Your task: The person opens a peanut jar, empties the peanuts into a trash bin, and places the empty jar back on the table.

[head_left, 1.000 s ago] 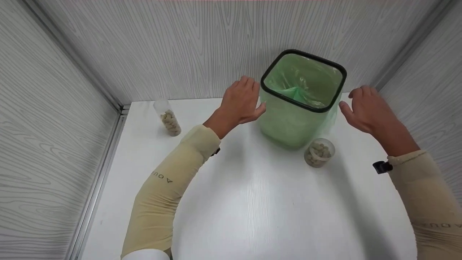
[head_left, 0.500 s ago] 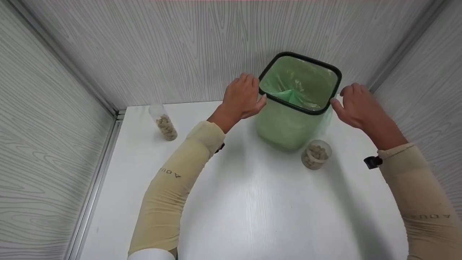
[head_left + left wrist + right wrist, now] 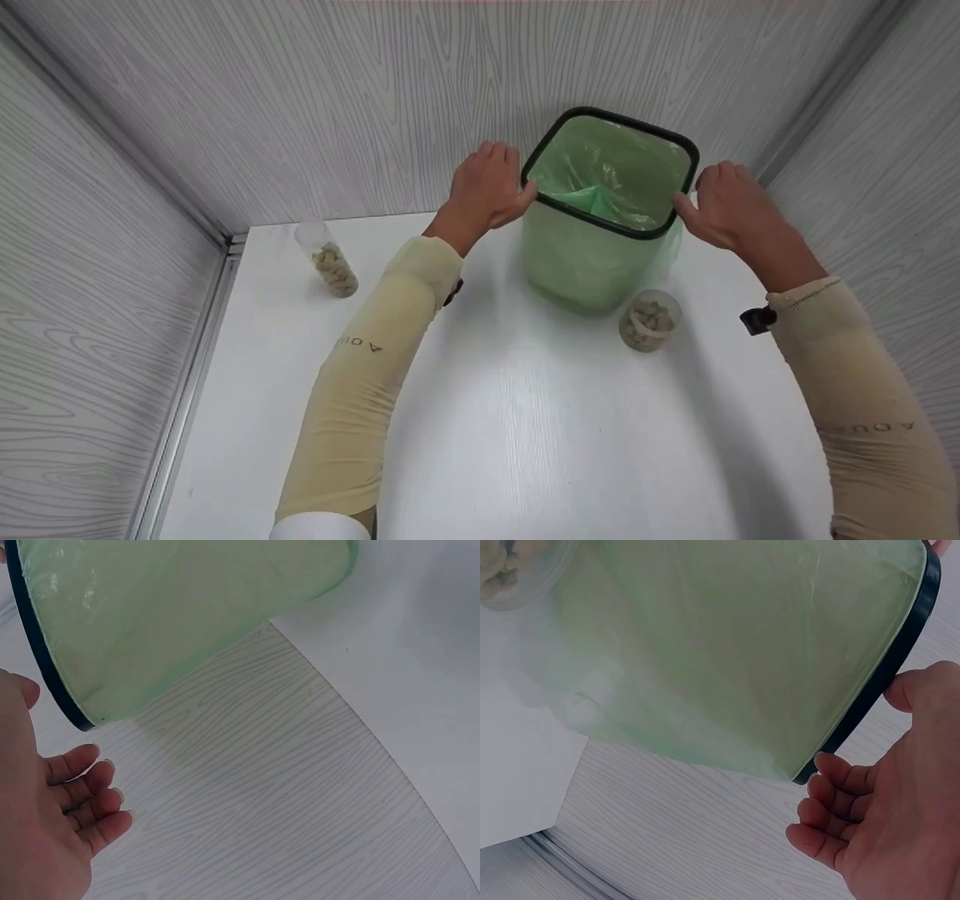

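A trash bin with a square black rim stands at the back right in the head view. Thin green plastic bag lines its inside and drapes over its outer walls. My left hand is at the rim's left corner, its fingers loosely bent; the left wrist view shows a gap between those fingers and the black rim. On the other side, my right hand has its thumb and index fingertip right at the black rim, fingers relaxed and not wrapped around it.
Close in front of the bin sits a short clear tub of pale pebble-like pieces. A taller clear cylinder with similar pieces stands at the left of the white table. Wood-grain walls enclose the back and sides.
My right hand has moved left, closing the gap to the bin's rim. The left hand stays by the rim's left corner. The whole head view has shifted a little.
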`<action>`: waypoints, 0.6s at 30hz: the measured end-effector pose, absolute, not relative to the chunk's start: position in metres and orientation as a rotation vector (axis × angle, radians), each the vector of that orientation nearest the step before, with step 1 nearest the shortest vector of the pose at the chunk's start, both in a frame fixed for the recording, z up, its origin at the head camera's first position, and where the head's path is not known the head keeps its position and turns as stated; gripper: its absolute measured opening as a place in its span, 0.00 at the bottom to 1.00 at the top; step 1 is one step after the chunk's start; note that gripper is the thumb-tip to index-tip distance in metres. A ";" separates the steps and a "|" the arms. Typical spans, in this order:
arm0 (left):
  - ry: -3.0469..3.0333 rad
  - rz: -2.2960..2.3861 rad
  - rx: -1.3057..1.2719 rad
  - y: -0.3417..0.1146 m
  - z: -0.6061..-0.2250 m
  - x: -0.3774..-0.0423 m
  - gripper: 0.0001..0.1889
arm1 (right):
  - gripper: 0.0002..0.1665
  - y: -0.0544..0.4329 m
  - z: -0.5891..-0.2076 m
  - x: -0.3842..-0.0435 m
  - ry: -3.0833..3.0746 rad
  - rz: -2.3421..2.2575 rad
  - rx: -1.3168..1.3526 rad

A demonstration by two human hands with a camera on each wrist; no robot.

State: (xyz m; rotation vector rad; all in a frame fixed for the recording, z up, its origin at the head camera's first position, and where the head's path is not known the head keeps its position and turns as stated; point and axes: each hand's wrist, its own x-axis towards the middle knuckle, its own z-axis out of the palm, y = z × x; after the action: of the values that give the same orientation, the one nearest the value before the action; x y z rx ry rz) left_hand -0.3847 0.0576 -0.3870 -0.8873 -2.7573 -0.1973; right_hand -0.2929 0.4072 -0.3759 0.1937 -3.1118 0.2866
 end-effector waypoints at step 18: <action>-2.845 -0.209 -0.863 0.073 -0.382 -0.389 0.29 | 0.52 0.401 -0.376 -0.309 -3.276 0.334 0.062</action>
State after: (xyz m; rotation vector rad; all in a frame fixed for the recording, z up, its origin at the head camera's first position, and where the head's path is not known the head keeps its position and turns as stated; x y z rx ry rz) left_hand -0.3891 0.0726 -0.3823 -0.8629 -2.8452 -0.2090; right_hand -0.3089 0.4010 -0.3756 0.0625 -3.2765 0.3341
